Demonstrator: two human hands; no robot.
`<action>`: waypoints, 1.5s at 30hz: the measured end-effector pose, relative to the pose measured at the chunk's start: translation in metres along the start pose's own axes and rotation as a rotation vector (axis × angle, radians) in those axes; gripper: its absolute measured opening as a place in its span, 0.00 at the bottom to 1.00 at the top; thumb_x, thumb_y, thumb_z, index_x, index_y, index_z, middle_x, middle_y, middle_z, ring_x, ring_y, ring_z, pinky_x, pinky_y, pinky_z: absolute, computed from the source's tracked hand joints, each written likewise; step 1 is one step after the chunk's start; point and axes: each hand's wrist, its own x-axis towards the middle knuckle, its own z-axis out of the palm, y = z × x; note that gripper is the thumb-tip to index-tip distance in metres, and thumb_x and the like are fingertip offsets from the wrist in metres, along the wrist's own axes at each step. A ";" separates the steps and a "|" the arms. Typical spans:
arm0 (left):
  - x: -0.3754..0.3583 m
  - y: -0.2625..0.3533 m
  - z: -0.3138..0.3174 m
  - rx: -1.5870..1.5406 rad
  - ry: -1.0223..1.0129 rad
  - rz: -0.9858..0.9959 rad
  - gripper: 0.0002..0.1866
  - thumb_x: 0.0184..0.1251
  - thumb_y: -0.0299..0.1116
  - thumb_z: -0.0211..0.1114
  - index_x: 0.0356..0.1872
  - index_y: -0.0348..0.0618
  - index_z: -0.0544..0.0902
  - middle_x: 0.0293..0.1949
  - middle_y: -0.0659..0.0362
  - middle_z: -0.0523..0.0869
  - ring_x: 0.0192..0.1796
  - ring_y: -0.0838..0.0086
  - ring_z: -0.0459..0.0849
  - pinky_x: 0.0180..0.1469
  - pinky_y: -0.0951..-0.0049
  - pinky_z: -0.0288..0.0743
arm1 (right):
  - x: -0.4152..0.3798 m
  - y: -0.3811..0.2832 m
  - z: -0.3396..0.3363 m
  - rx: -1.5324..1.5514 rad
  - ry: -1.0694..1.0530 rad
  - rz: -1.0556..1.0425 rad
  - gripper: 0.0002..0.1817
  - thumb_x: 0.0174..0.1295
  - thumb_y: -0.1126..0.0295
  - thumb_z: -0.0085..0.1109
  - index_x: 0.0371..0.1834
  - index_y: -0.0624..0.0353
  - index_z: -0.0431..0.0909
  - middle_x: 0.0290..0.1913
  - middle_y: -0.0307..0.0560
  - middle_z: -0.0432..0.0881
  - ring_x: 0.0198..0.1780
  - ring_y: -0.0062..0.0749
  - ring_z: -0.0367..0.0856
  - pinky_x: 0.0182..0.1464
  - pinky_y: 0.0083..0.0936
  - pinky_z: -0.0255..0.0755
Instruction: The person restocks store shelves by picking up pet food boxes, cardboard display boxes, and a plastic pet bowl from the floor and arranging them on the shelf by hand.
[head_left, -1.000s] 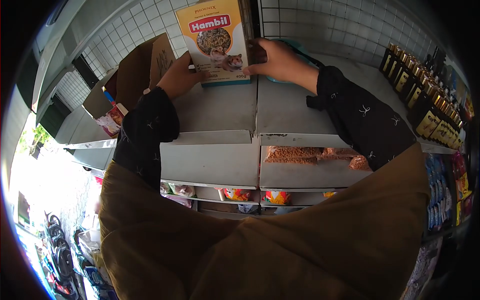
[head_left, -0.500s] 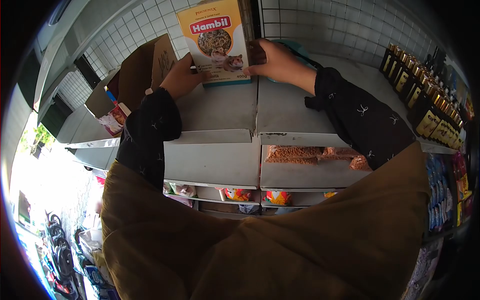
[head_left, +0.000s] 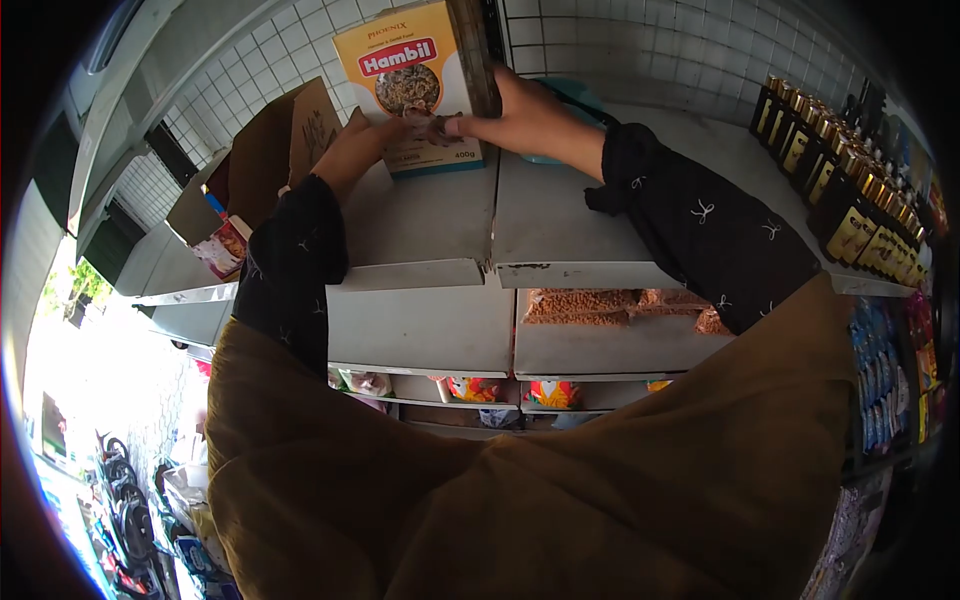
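A yellow and white hamster food box [head_left: 400, 50], printed "Hambil" and 400g, stands upright at the back of the upper grey shelf [head_left: 420, 225]. My left hand [head_left: 362, 148] is at its lower left side, thumb lying over the front. From the right, my right hand [head_left: 530, 112] holds it, the thumb stretched across the lower front and partly covering the hamster picture. Both thumbs come close together there. The other fingers are mostly hidden around the sides of the box.
An open cardboard box [head_left: 270, 135] stands on the left, with a small printed pack [head_left: 220, 250] at its front. Behind my right hand lies a teal object [head_left: 575, 98]. Gold-capped bottles with black boxes [head_left: 850, 190] line the right. Bags of brown pellets [head_left: 580, 305] lie one shelf below.
My thumbs have slid inward from the box's edges and now lie across its lower front. The whole scene has shifted slightly left in view.
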 end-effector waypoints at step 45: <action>-0.333 -0.156 0.070 -0.402 0.496 -0.045 0.12 0.69 0.27 0.54 0.50 0.34 0.77 0.43 0.58 0.82 0.47 0.75 0.80 0.53 0.76 0.72 | -0.198 -0.121 0.075 0.690 -0.384 -0.320 0.14 0.58 0.75 0.59 0.47 0.65 0.76 0.48 0.51 0.78 0.43 0.29 0.80 0.44 0.24 0.75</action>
